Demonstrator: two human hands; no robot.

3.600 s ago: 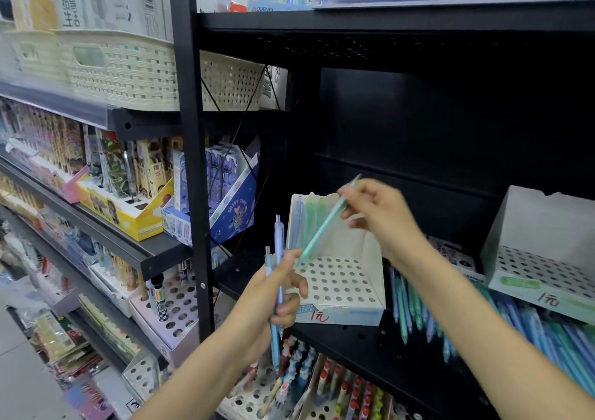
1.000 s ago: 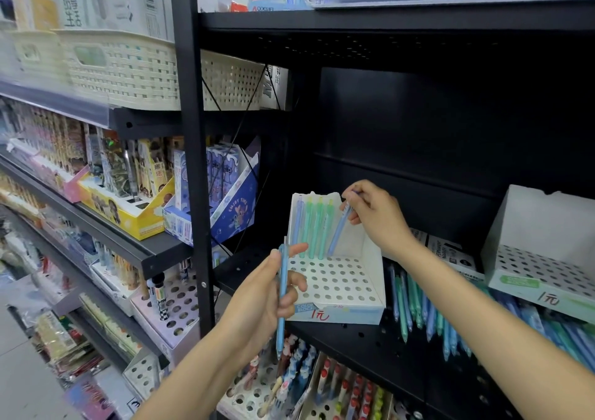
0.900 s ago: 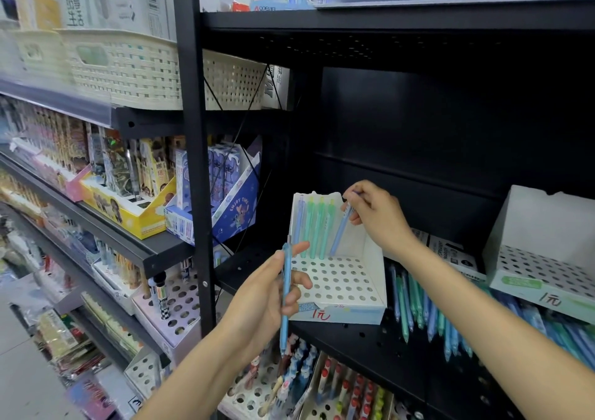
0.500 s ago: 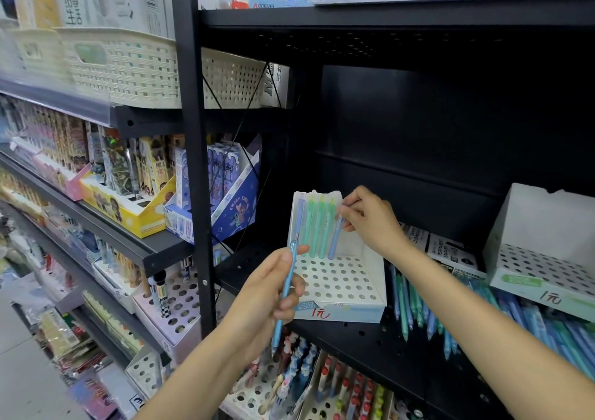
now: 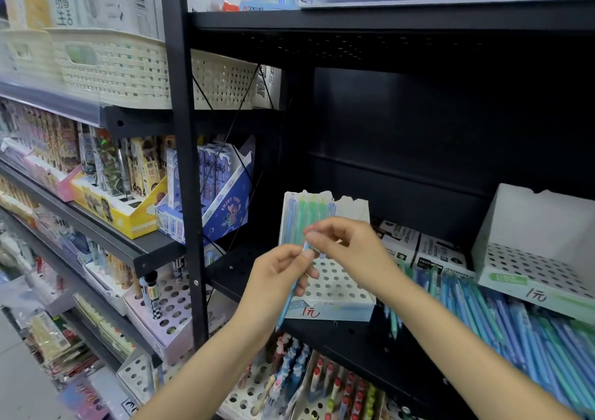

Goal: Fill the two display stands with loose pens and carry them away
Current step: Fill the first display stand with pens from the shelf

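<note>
Both hands are meeting at centre frame: left hand (image 5: 273,286) is gripping a blue pen (image 5: 289,294) in curled fingers, right hand (image 5: 349,247) is pinching its upper end. Behind them, the left display stand (image 5: 338,294) is sitting on the black shelf (image 5: 347,342), holding a back row of pens. Loose pens (image 5: 515,320) are lying at lower right beneath the second stand (image 5: 534,249).

1. Stationery shop aisle. Black metal shelving (image 5: 180,162) runs in tiers, stocked on every level.
2. Retail display boxes (image 5: 128,213) of packaged pens stand on the left shelves.
3. White perforated display stands (image 5: 335,287) carry handwritten price labels (image 5: 310,312) reading "1元".
4. Loose blue and green pens (image 5: 515,320) lie heaped on the shelf.
5. Cream woven baskets (image 5: 122,68) sit on the shelf above.
</note>
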